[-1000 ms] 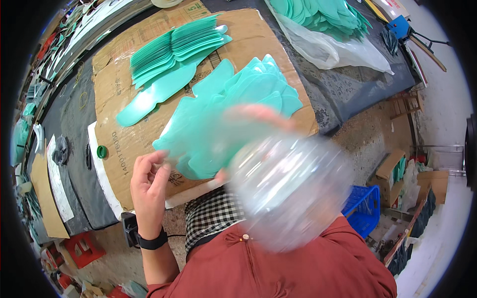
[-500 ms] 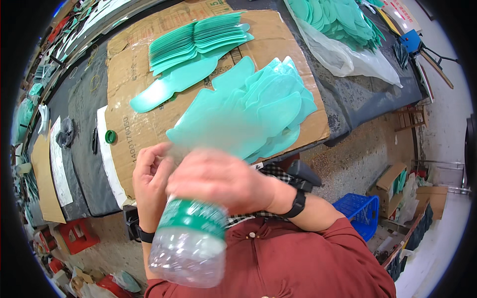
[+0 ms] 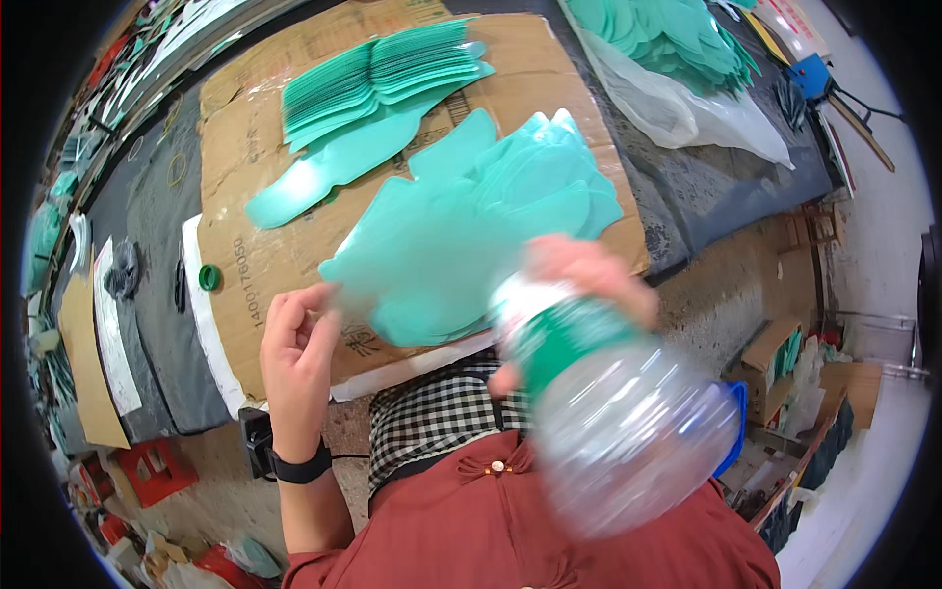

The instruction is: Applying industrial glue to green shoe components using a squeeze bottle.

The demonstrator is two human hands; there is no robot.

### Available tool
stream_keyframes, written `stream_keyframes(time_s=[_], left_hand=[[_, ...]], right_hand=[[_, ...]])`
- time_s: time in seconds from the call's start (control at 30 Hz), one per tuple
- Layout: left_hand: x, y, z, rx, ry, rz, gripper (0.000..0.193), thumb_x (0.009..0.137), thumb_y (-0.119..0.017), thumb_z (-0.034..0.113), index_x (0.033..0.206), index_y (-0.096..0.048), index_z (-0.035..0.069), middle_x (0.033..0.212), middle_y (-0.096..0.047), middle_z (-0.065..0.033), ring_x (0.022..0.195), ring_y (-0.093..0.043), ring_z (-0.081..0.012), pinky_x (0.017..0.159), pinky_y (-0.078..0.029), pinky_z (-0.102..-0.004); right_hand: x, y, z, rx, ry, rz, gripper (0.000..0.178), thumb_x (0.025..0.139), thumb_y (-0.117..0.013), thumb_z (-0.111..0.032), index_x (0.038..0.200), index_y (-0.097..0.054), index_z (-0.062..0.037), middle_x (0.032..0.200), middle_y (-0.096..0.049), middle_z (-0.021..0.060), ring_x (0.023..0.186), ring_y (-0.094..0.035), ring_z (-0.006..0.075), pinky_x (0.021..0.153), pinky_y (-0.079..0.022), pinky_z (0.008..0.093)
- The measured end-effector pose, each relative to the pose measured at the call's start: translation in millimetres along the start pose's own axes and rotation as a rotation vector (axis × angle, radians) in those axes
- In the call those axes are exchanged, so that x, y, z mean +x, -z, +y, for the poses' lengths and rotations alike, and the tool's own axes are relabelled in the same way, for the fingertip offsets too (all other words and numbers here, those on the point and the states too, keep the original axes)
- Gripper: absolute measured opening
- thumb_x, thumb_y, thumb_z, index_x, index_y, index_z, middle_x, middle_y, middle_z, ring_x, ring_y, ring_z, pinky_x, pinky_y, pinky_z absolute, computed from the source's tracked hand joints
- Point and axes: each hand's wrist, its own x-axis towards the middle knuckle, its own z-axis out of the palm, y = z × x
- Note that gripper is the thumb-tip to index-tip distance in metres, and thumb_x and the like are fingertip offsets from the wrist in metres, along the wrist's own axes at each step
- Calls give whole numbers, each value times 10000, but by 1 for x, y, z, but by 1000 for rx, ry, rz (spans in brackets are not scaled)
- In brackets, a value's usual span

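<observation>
My right hand, smeared by motion, grips a clear plastic bottle with a green label band. The bottle is tilted, its wide end toward my body on the right. Over the cardboard's near edge, my left hand has its fingers bent into a pinch; a blurred patch beside the fingertips hides what they hold, if anything. Just beyond both hands lies a loose, overlapping pile of translucent green sheets. Farther back, a neat fanned row of similar green sheets rests on one long green sheet.
Brown cardboard covers the dark table. A green bottle cap sits at its left. Back right, more green sheets lie on white plastic. A red stool stands on the floor at left.
My right hand has swung the bottle rightward, away from my left hand. My left hand has stayed nearly in place. The checkered cloth at my waist now shows between them.
</observation>
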Motion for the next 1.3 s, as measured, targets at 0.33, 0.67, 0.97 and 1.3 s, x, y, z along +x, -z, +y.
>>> stream_keyframes(time_s=[0.33, 0.67, 0.97, 1.3], left_hand=[[-1, -18, 17, 14, -44, -152, 147, 953, -651, 60, 1071, -709, -6, 994, -591, -23, 810, -521, -92, 708, -414, -241], [-5, -24, 36, -107, 54, -279, 86, 942, -664, 53, 977, -642, -23, 939, -560, 7, 777, -497, -65, 691, -399, -226], [21, -19, 106, -313, -87, -290, 50, 877, -576, 25, 914, -584, -7, 933, -534, -30, 855, -492, -114, 776, -391, -244], [17, -19, 102, 540, -900, 197, 208, 823, -720, -4, 1023, -667, 11, 1068, -598, -112, 942, -580, -220, 838, -474, -334]], right_hand=[[-15, 44, 25, -72, -136, 282, 523, 862, -796, -284, 1284, -609, -38, 1238, -666, 92, 1131, -641, 249, 999, -504, 381], [-18, 116, 75, 271, -319, 934, 591, 891, -824, -268, 1352, -530, -43, 1281, -623, 116, 1185, -609, 247, 1073, -471, 426], [-22, 122, 73, 317, -345, 1006, 628, 912, -798, -308, 1391, -484, -52, 1282, -589, 116, 1198, -591, 250, 1084, -467, 431], [-23, 122, 68, 212, -376, 998, 650, 932, -751, -416, 1401, -473, -62, 1320, -586, 126, 1231, -572, 251, 1089, -470, 453]])
